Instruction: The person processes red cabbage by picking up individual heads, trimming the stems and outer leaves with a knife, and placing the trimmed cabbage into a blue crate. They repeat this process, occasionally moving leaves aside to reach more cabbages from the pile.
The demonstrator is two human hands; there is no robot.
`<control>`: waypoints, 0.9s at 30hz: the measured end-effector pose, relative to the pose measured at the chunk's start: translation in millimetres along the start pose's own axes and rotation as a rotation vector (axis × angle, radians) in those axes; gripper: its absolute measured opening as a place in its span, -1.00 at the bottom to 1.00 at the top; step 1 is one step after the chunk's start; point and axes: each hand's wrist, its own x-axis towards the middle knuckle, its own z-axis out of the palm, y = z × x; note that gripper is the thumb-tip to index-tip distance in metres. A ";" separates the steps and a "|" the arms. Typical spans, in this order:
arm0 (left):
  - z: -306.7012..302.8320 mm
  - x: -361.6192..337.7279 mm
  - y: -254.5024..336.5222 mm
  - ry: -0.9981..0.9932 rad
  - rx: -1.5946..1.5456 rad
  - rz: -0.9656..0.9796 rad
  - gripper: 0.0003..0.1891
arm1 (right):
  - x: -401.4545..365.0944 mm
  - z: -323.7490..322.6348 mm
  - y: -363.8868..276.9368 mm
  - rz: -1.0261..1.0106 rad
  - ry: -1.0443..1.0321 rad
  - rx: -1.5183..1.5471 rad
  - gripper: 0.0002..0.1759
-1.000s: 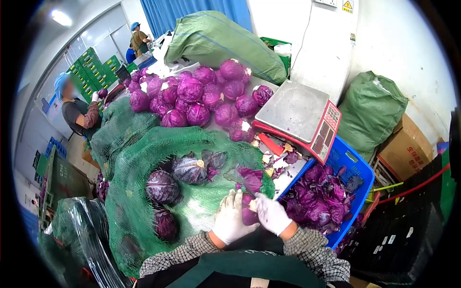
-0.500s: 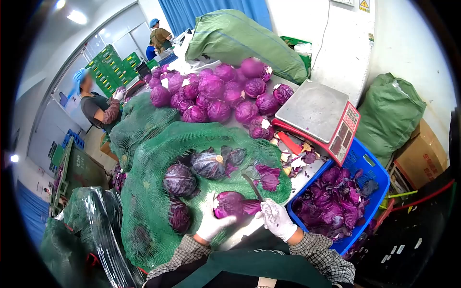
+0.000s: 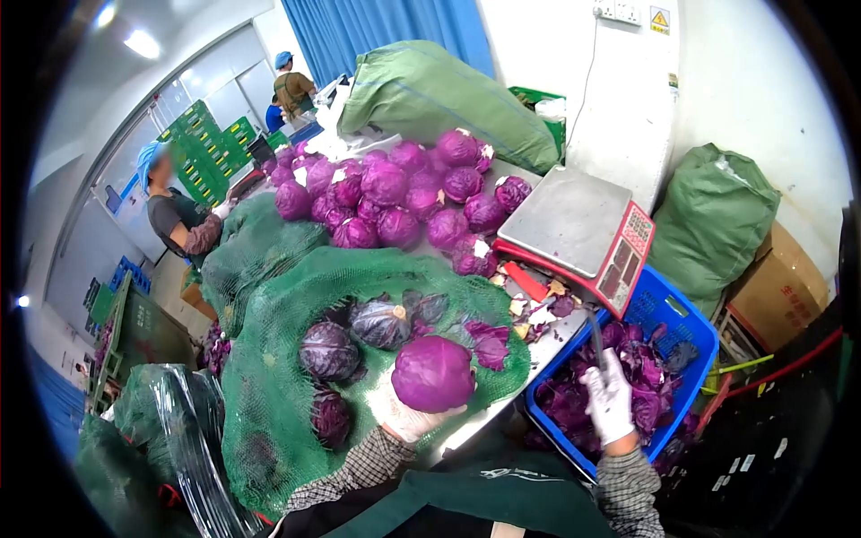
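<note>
My left hand [image 3: 408,414] is closed round the underside of a smooth purple cabbage [image 3: 434,374], held above the green mesh sack [image 3: 287,305]. Over the blue crate [image 3: 695,345] of purple leaves, my right hand [image 3: 611,399] grips a knife [image 3: 596,339] whose blade points up and away. Darker cabbages [image 3: 328,351] and a loose leaf [image 3: 490,345] lie on the mesh.
A red scale [image 3: 574,220] stands beyond the crate, with trimmings and a red-handled object [image 3: 526,282] beside it. Many purple cabbages [image 3: 384,184] are heaped behind the mesh, before a large green sack [image 3: 439,99]. A co-worker [image 3: 175,206] stands at the left.
My right hand has moved right with the knife, from beside the cabbage to above the blue crate. The cabbage is lifted higher in my left hand, and the leaf hanging from it is gone.
</note>
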 end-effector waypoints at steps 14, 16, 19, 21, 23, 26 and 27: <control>19.6 11.3 25.2 0.157 0.022 0.359 -0.09 | -53.9 44.9 -35.8 0.209 -0.354 0.545 -0.49; 15.3 8.6 41.2 0.090 0.551 0.655 -0.02 | -64.6 51.0 -20.6 0.210 -0.367 0.553 -0.50; 24.2 6.6 59.4 -0.055 0.666 0.744 0.09 | -67.0 54.4 -14.9 0.250 -0.451 0.605 -0.51; 33.0 4.2 64.0 -0.071 0.658 0.746 0.12 | -64.4 55.0 -18.3 0.267 -0.492 0.597 -0.52; 36.8 5.6 64.9 -0.070 0.708 0.773 0.14 | -60.4 54.7 -28.9 0.292 -0.533 0.589 -0.52; 19.7 13.1 57.2 -0.121 0.761 0.805 0.14 | -57.4 60.3 -15.2 0.261 -0.613 0.591 -0.51; 18.5 16.1 53.1 -0.102 0.754 0.865 0.12 | -56.0 60.7 -15.6 0.263 -0.629 0.562 -0.50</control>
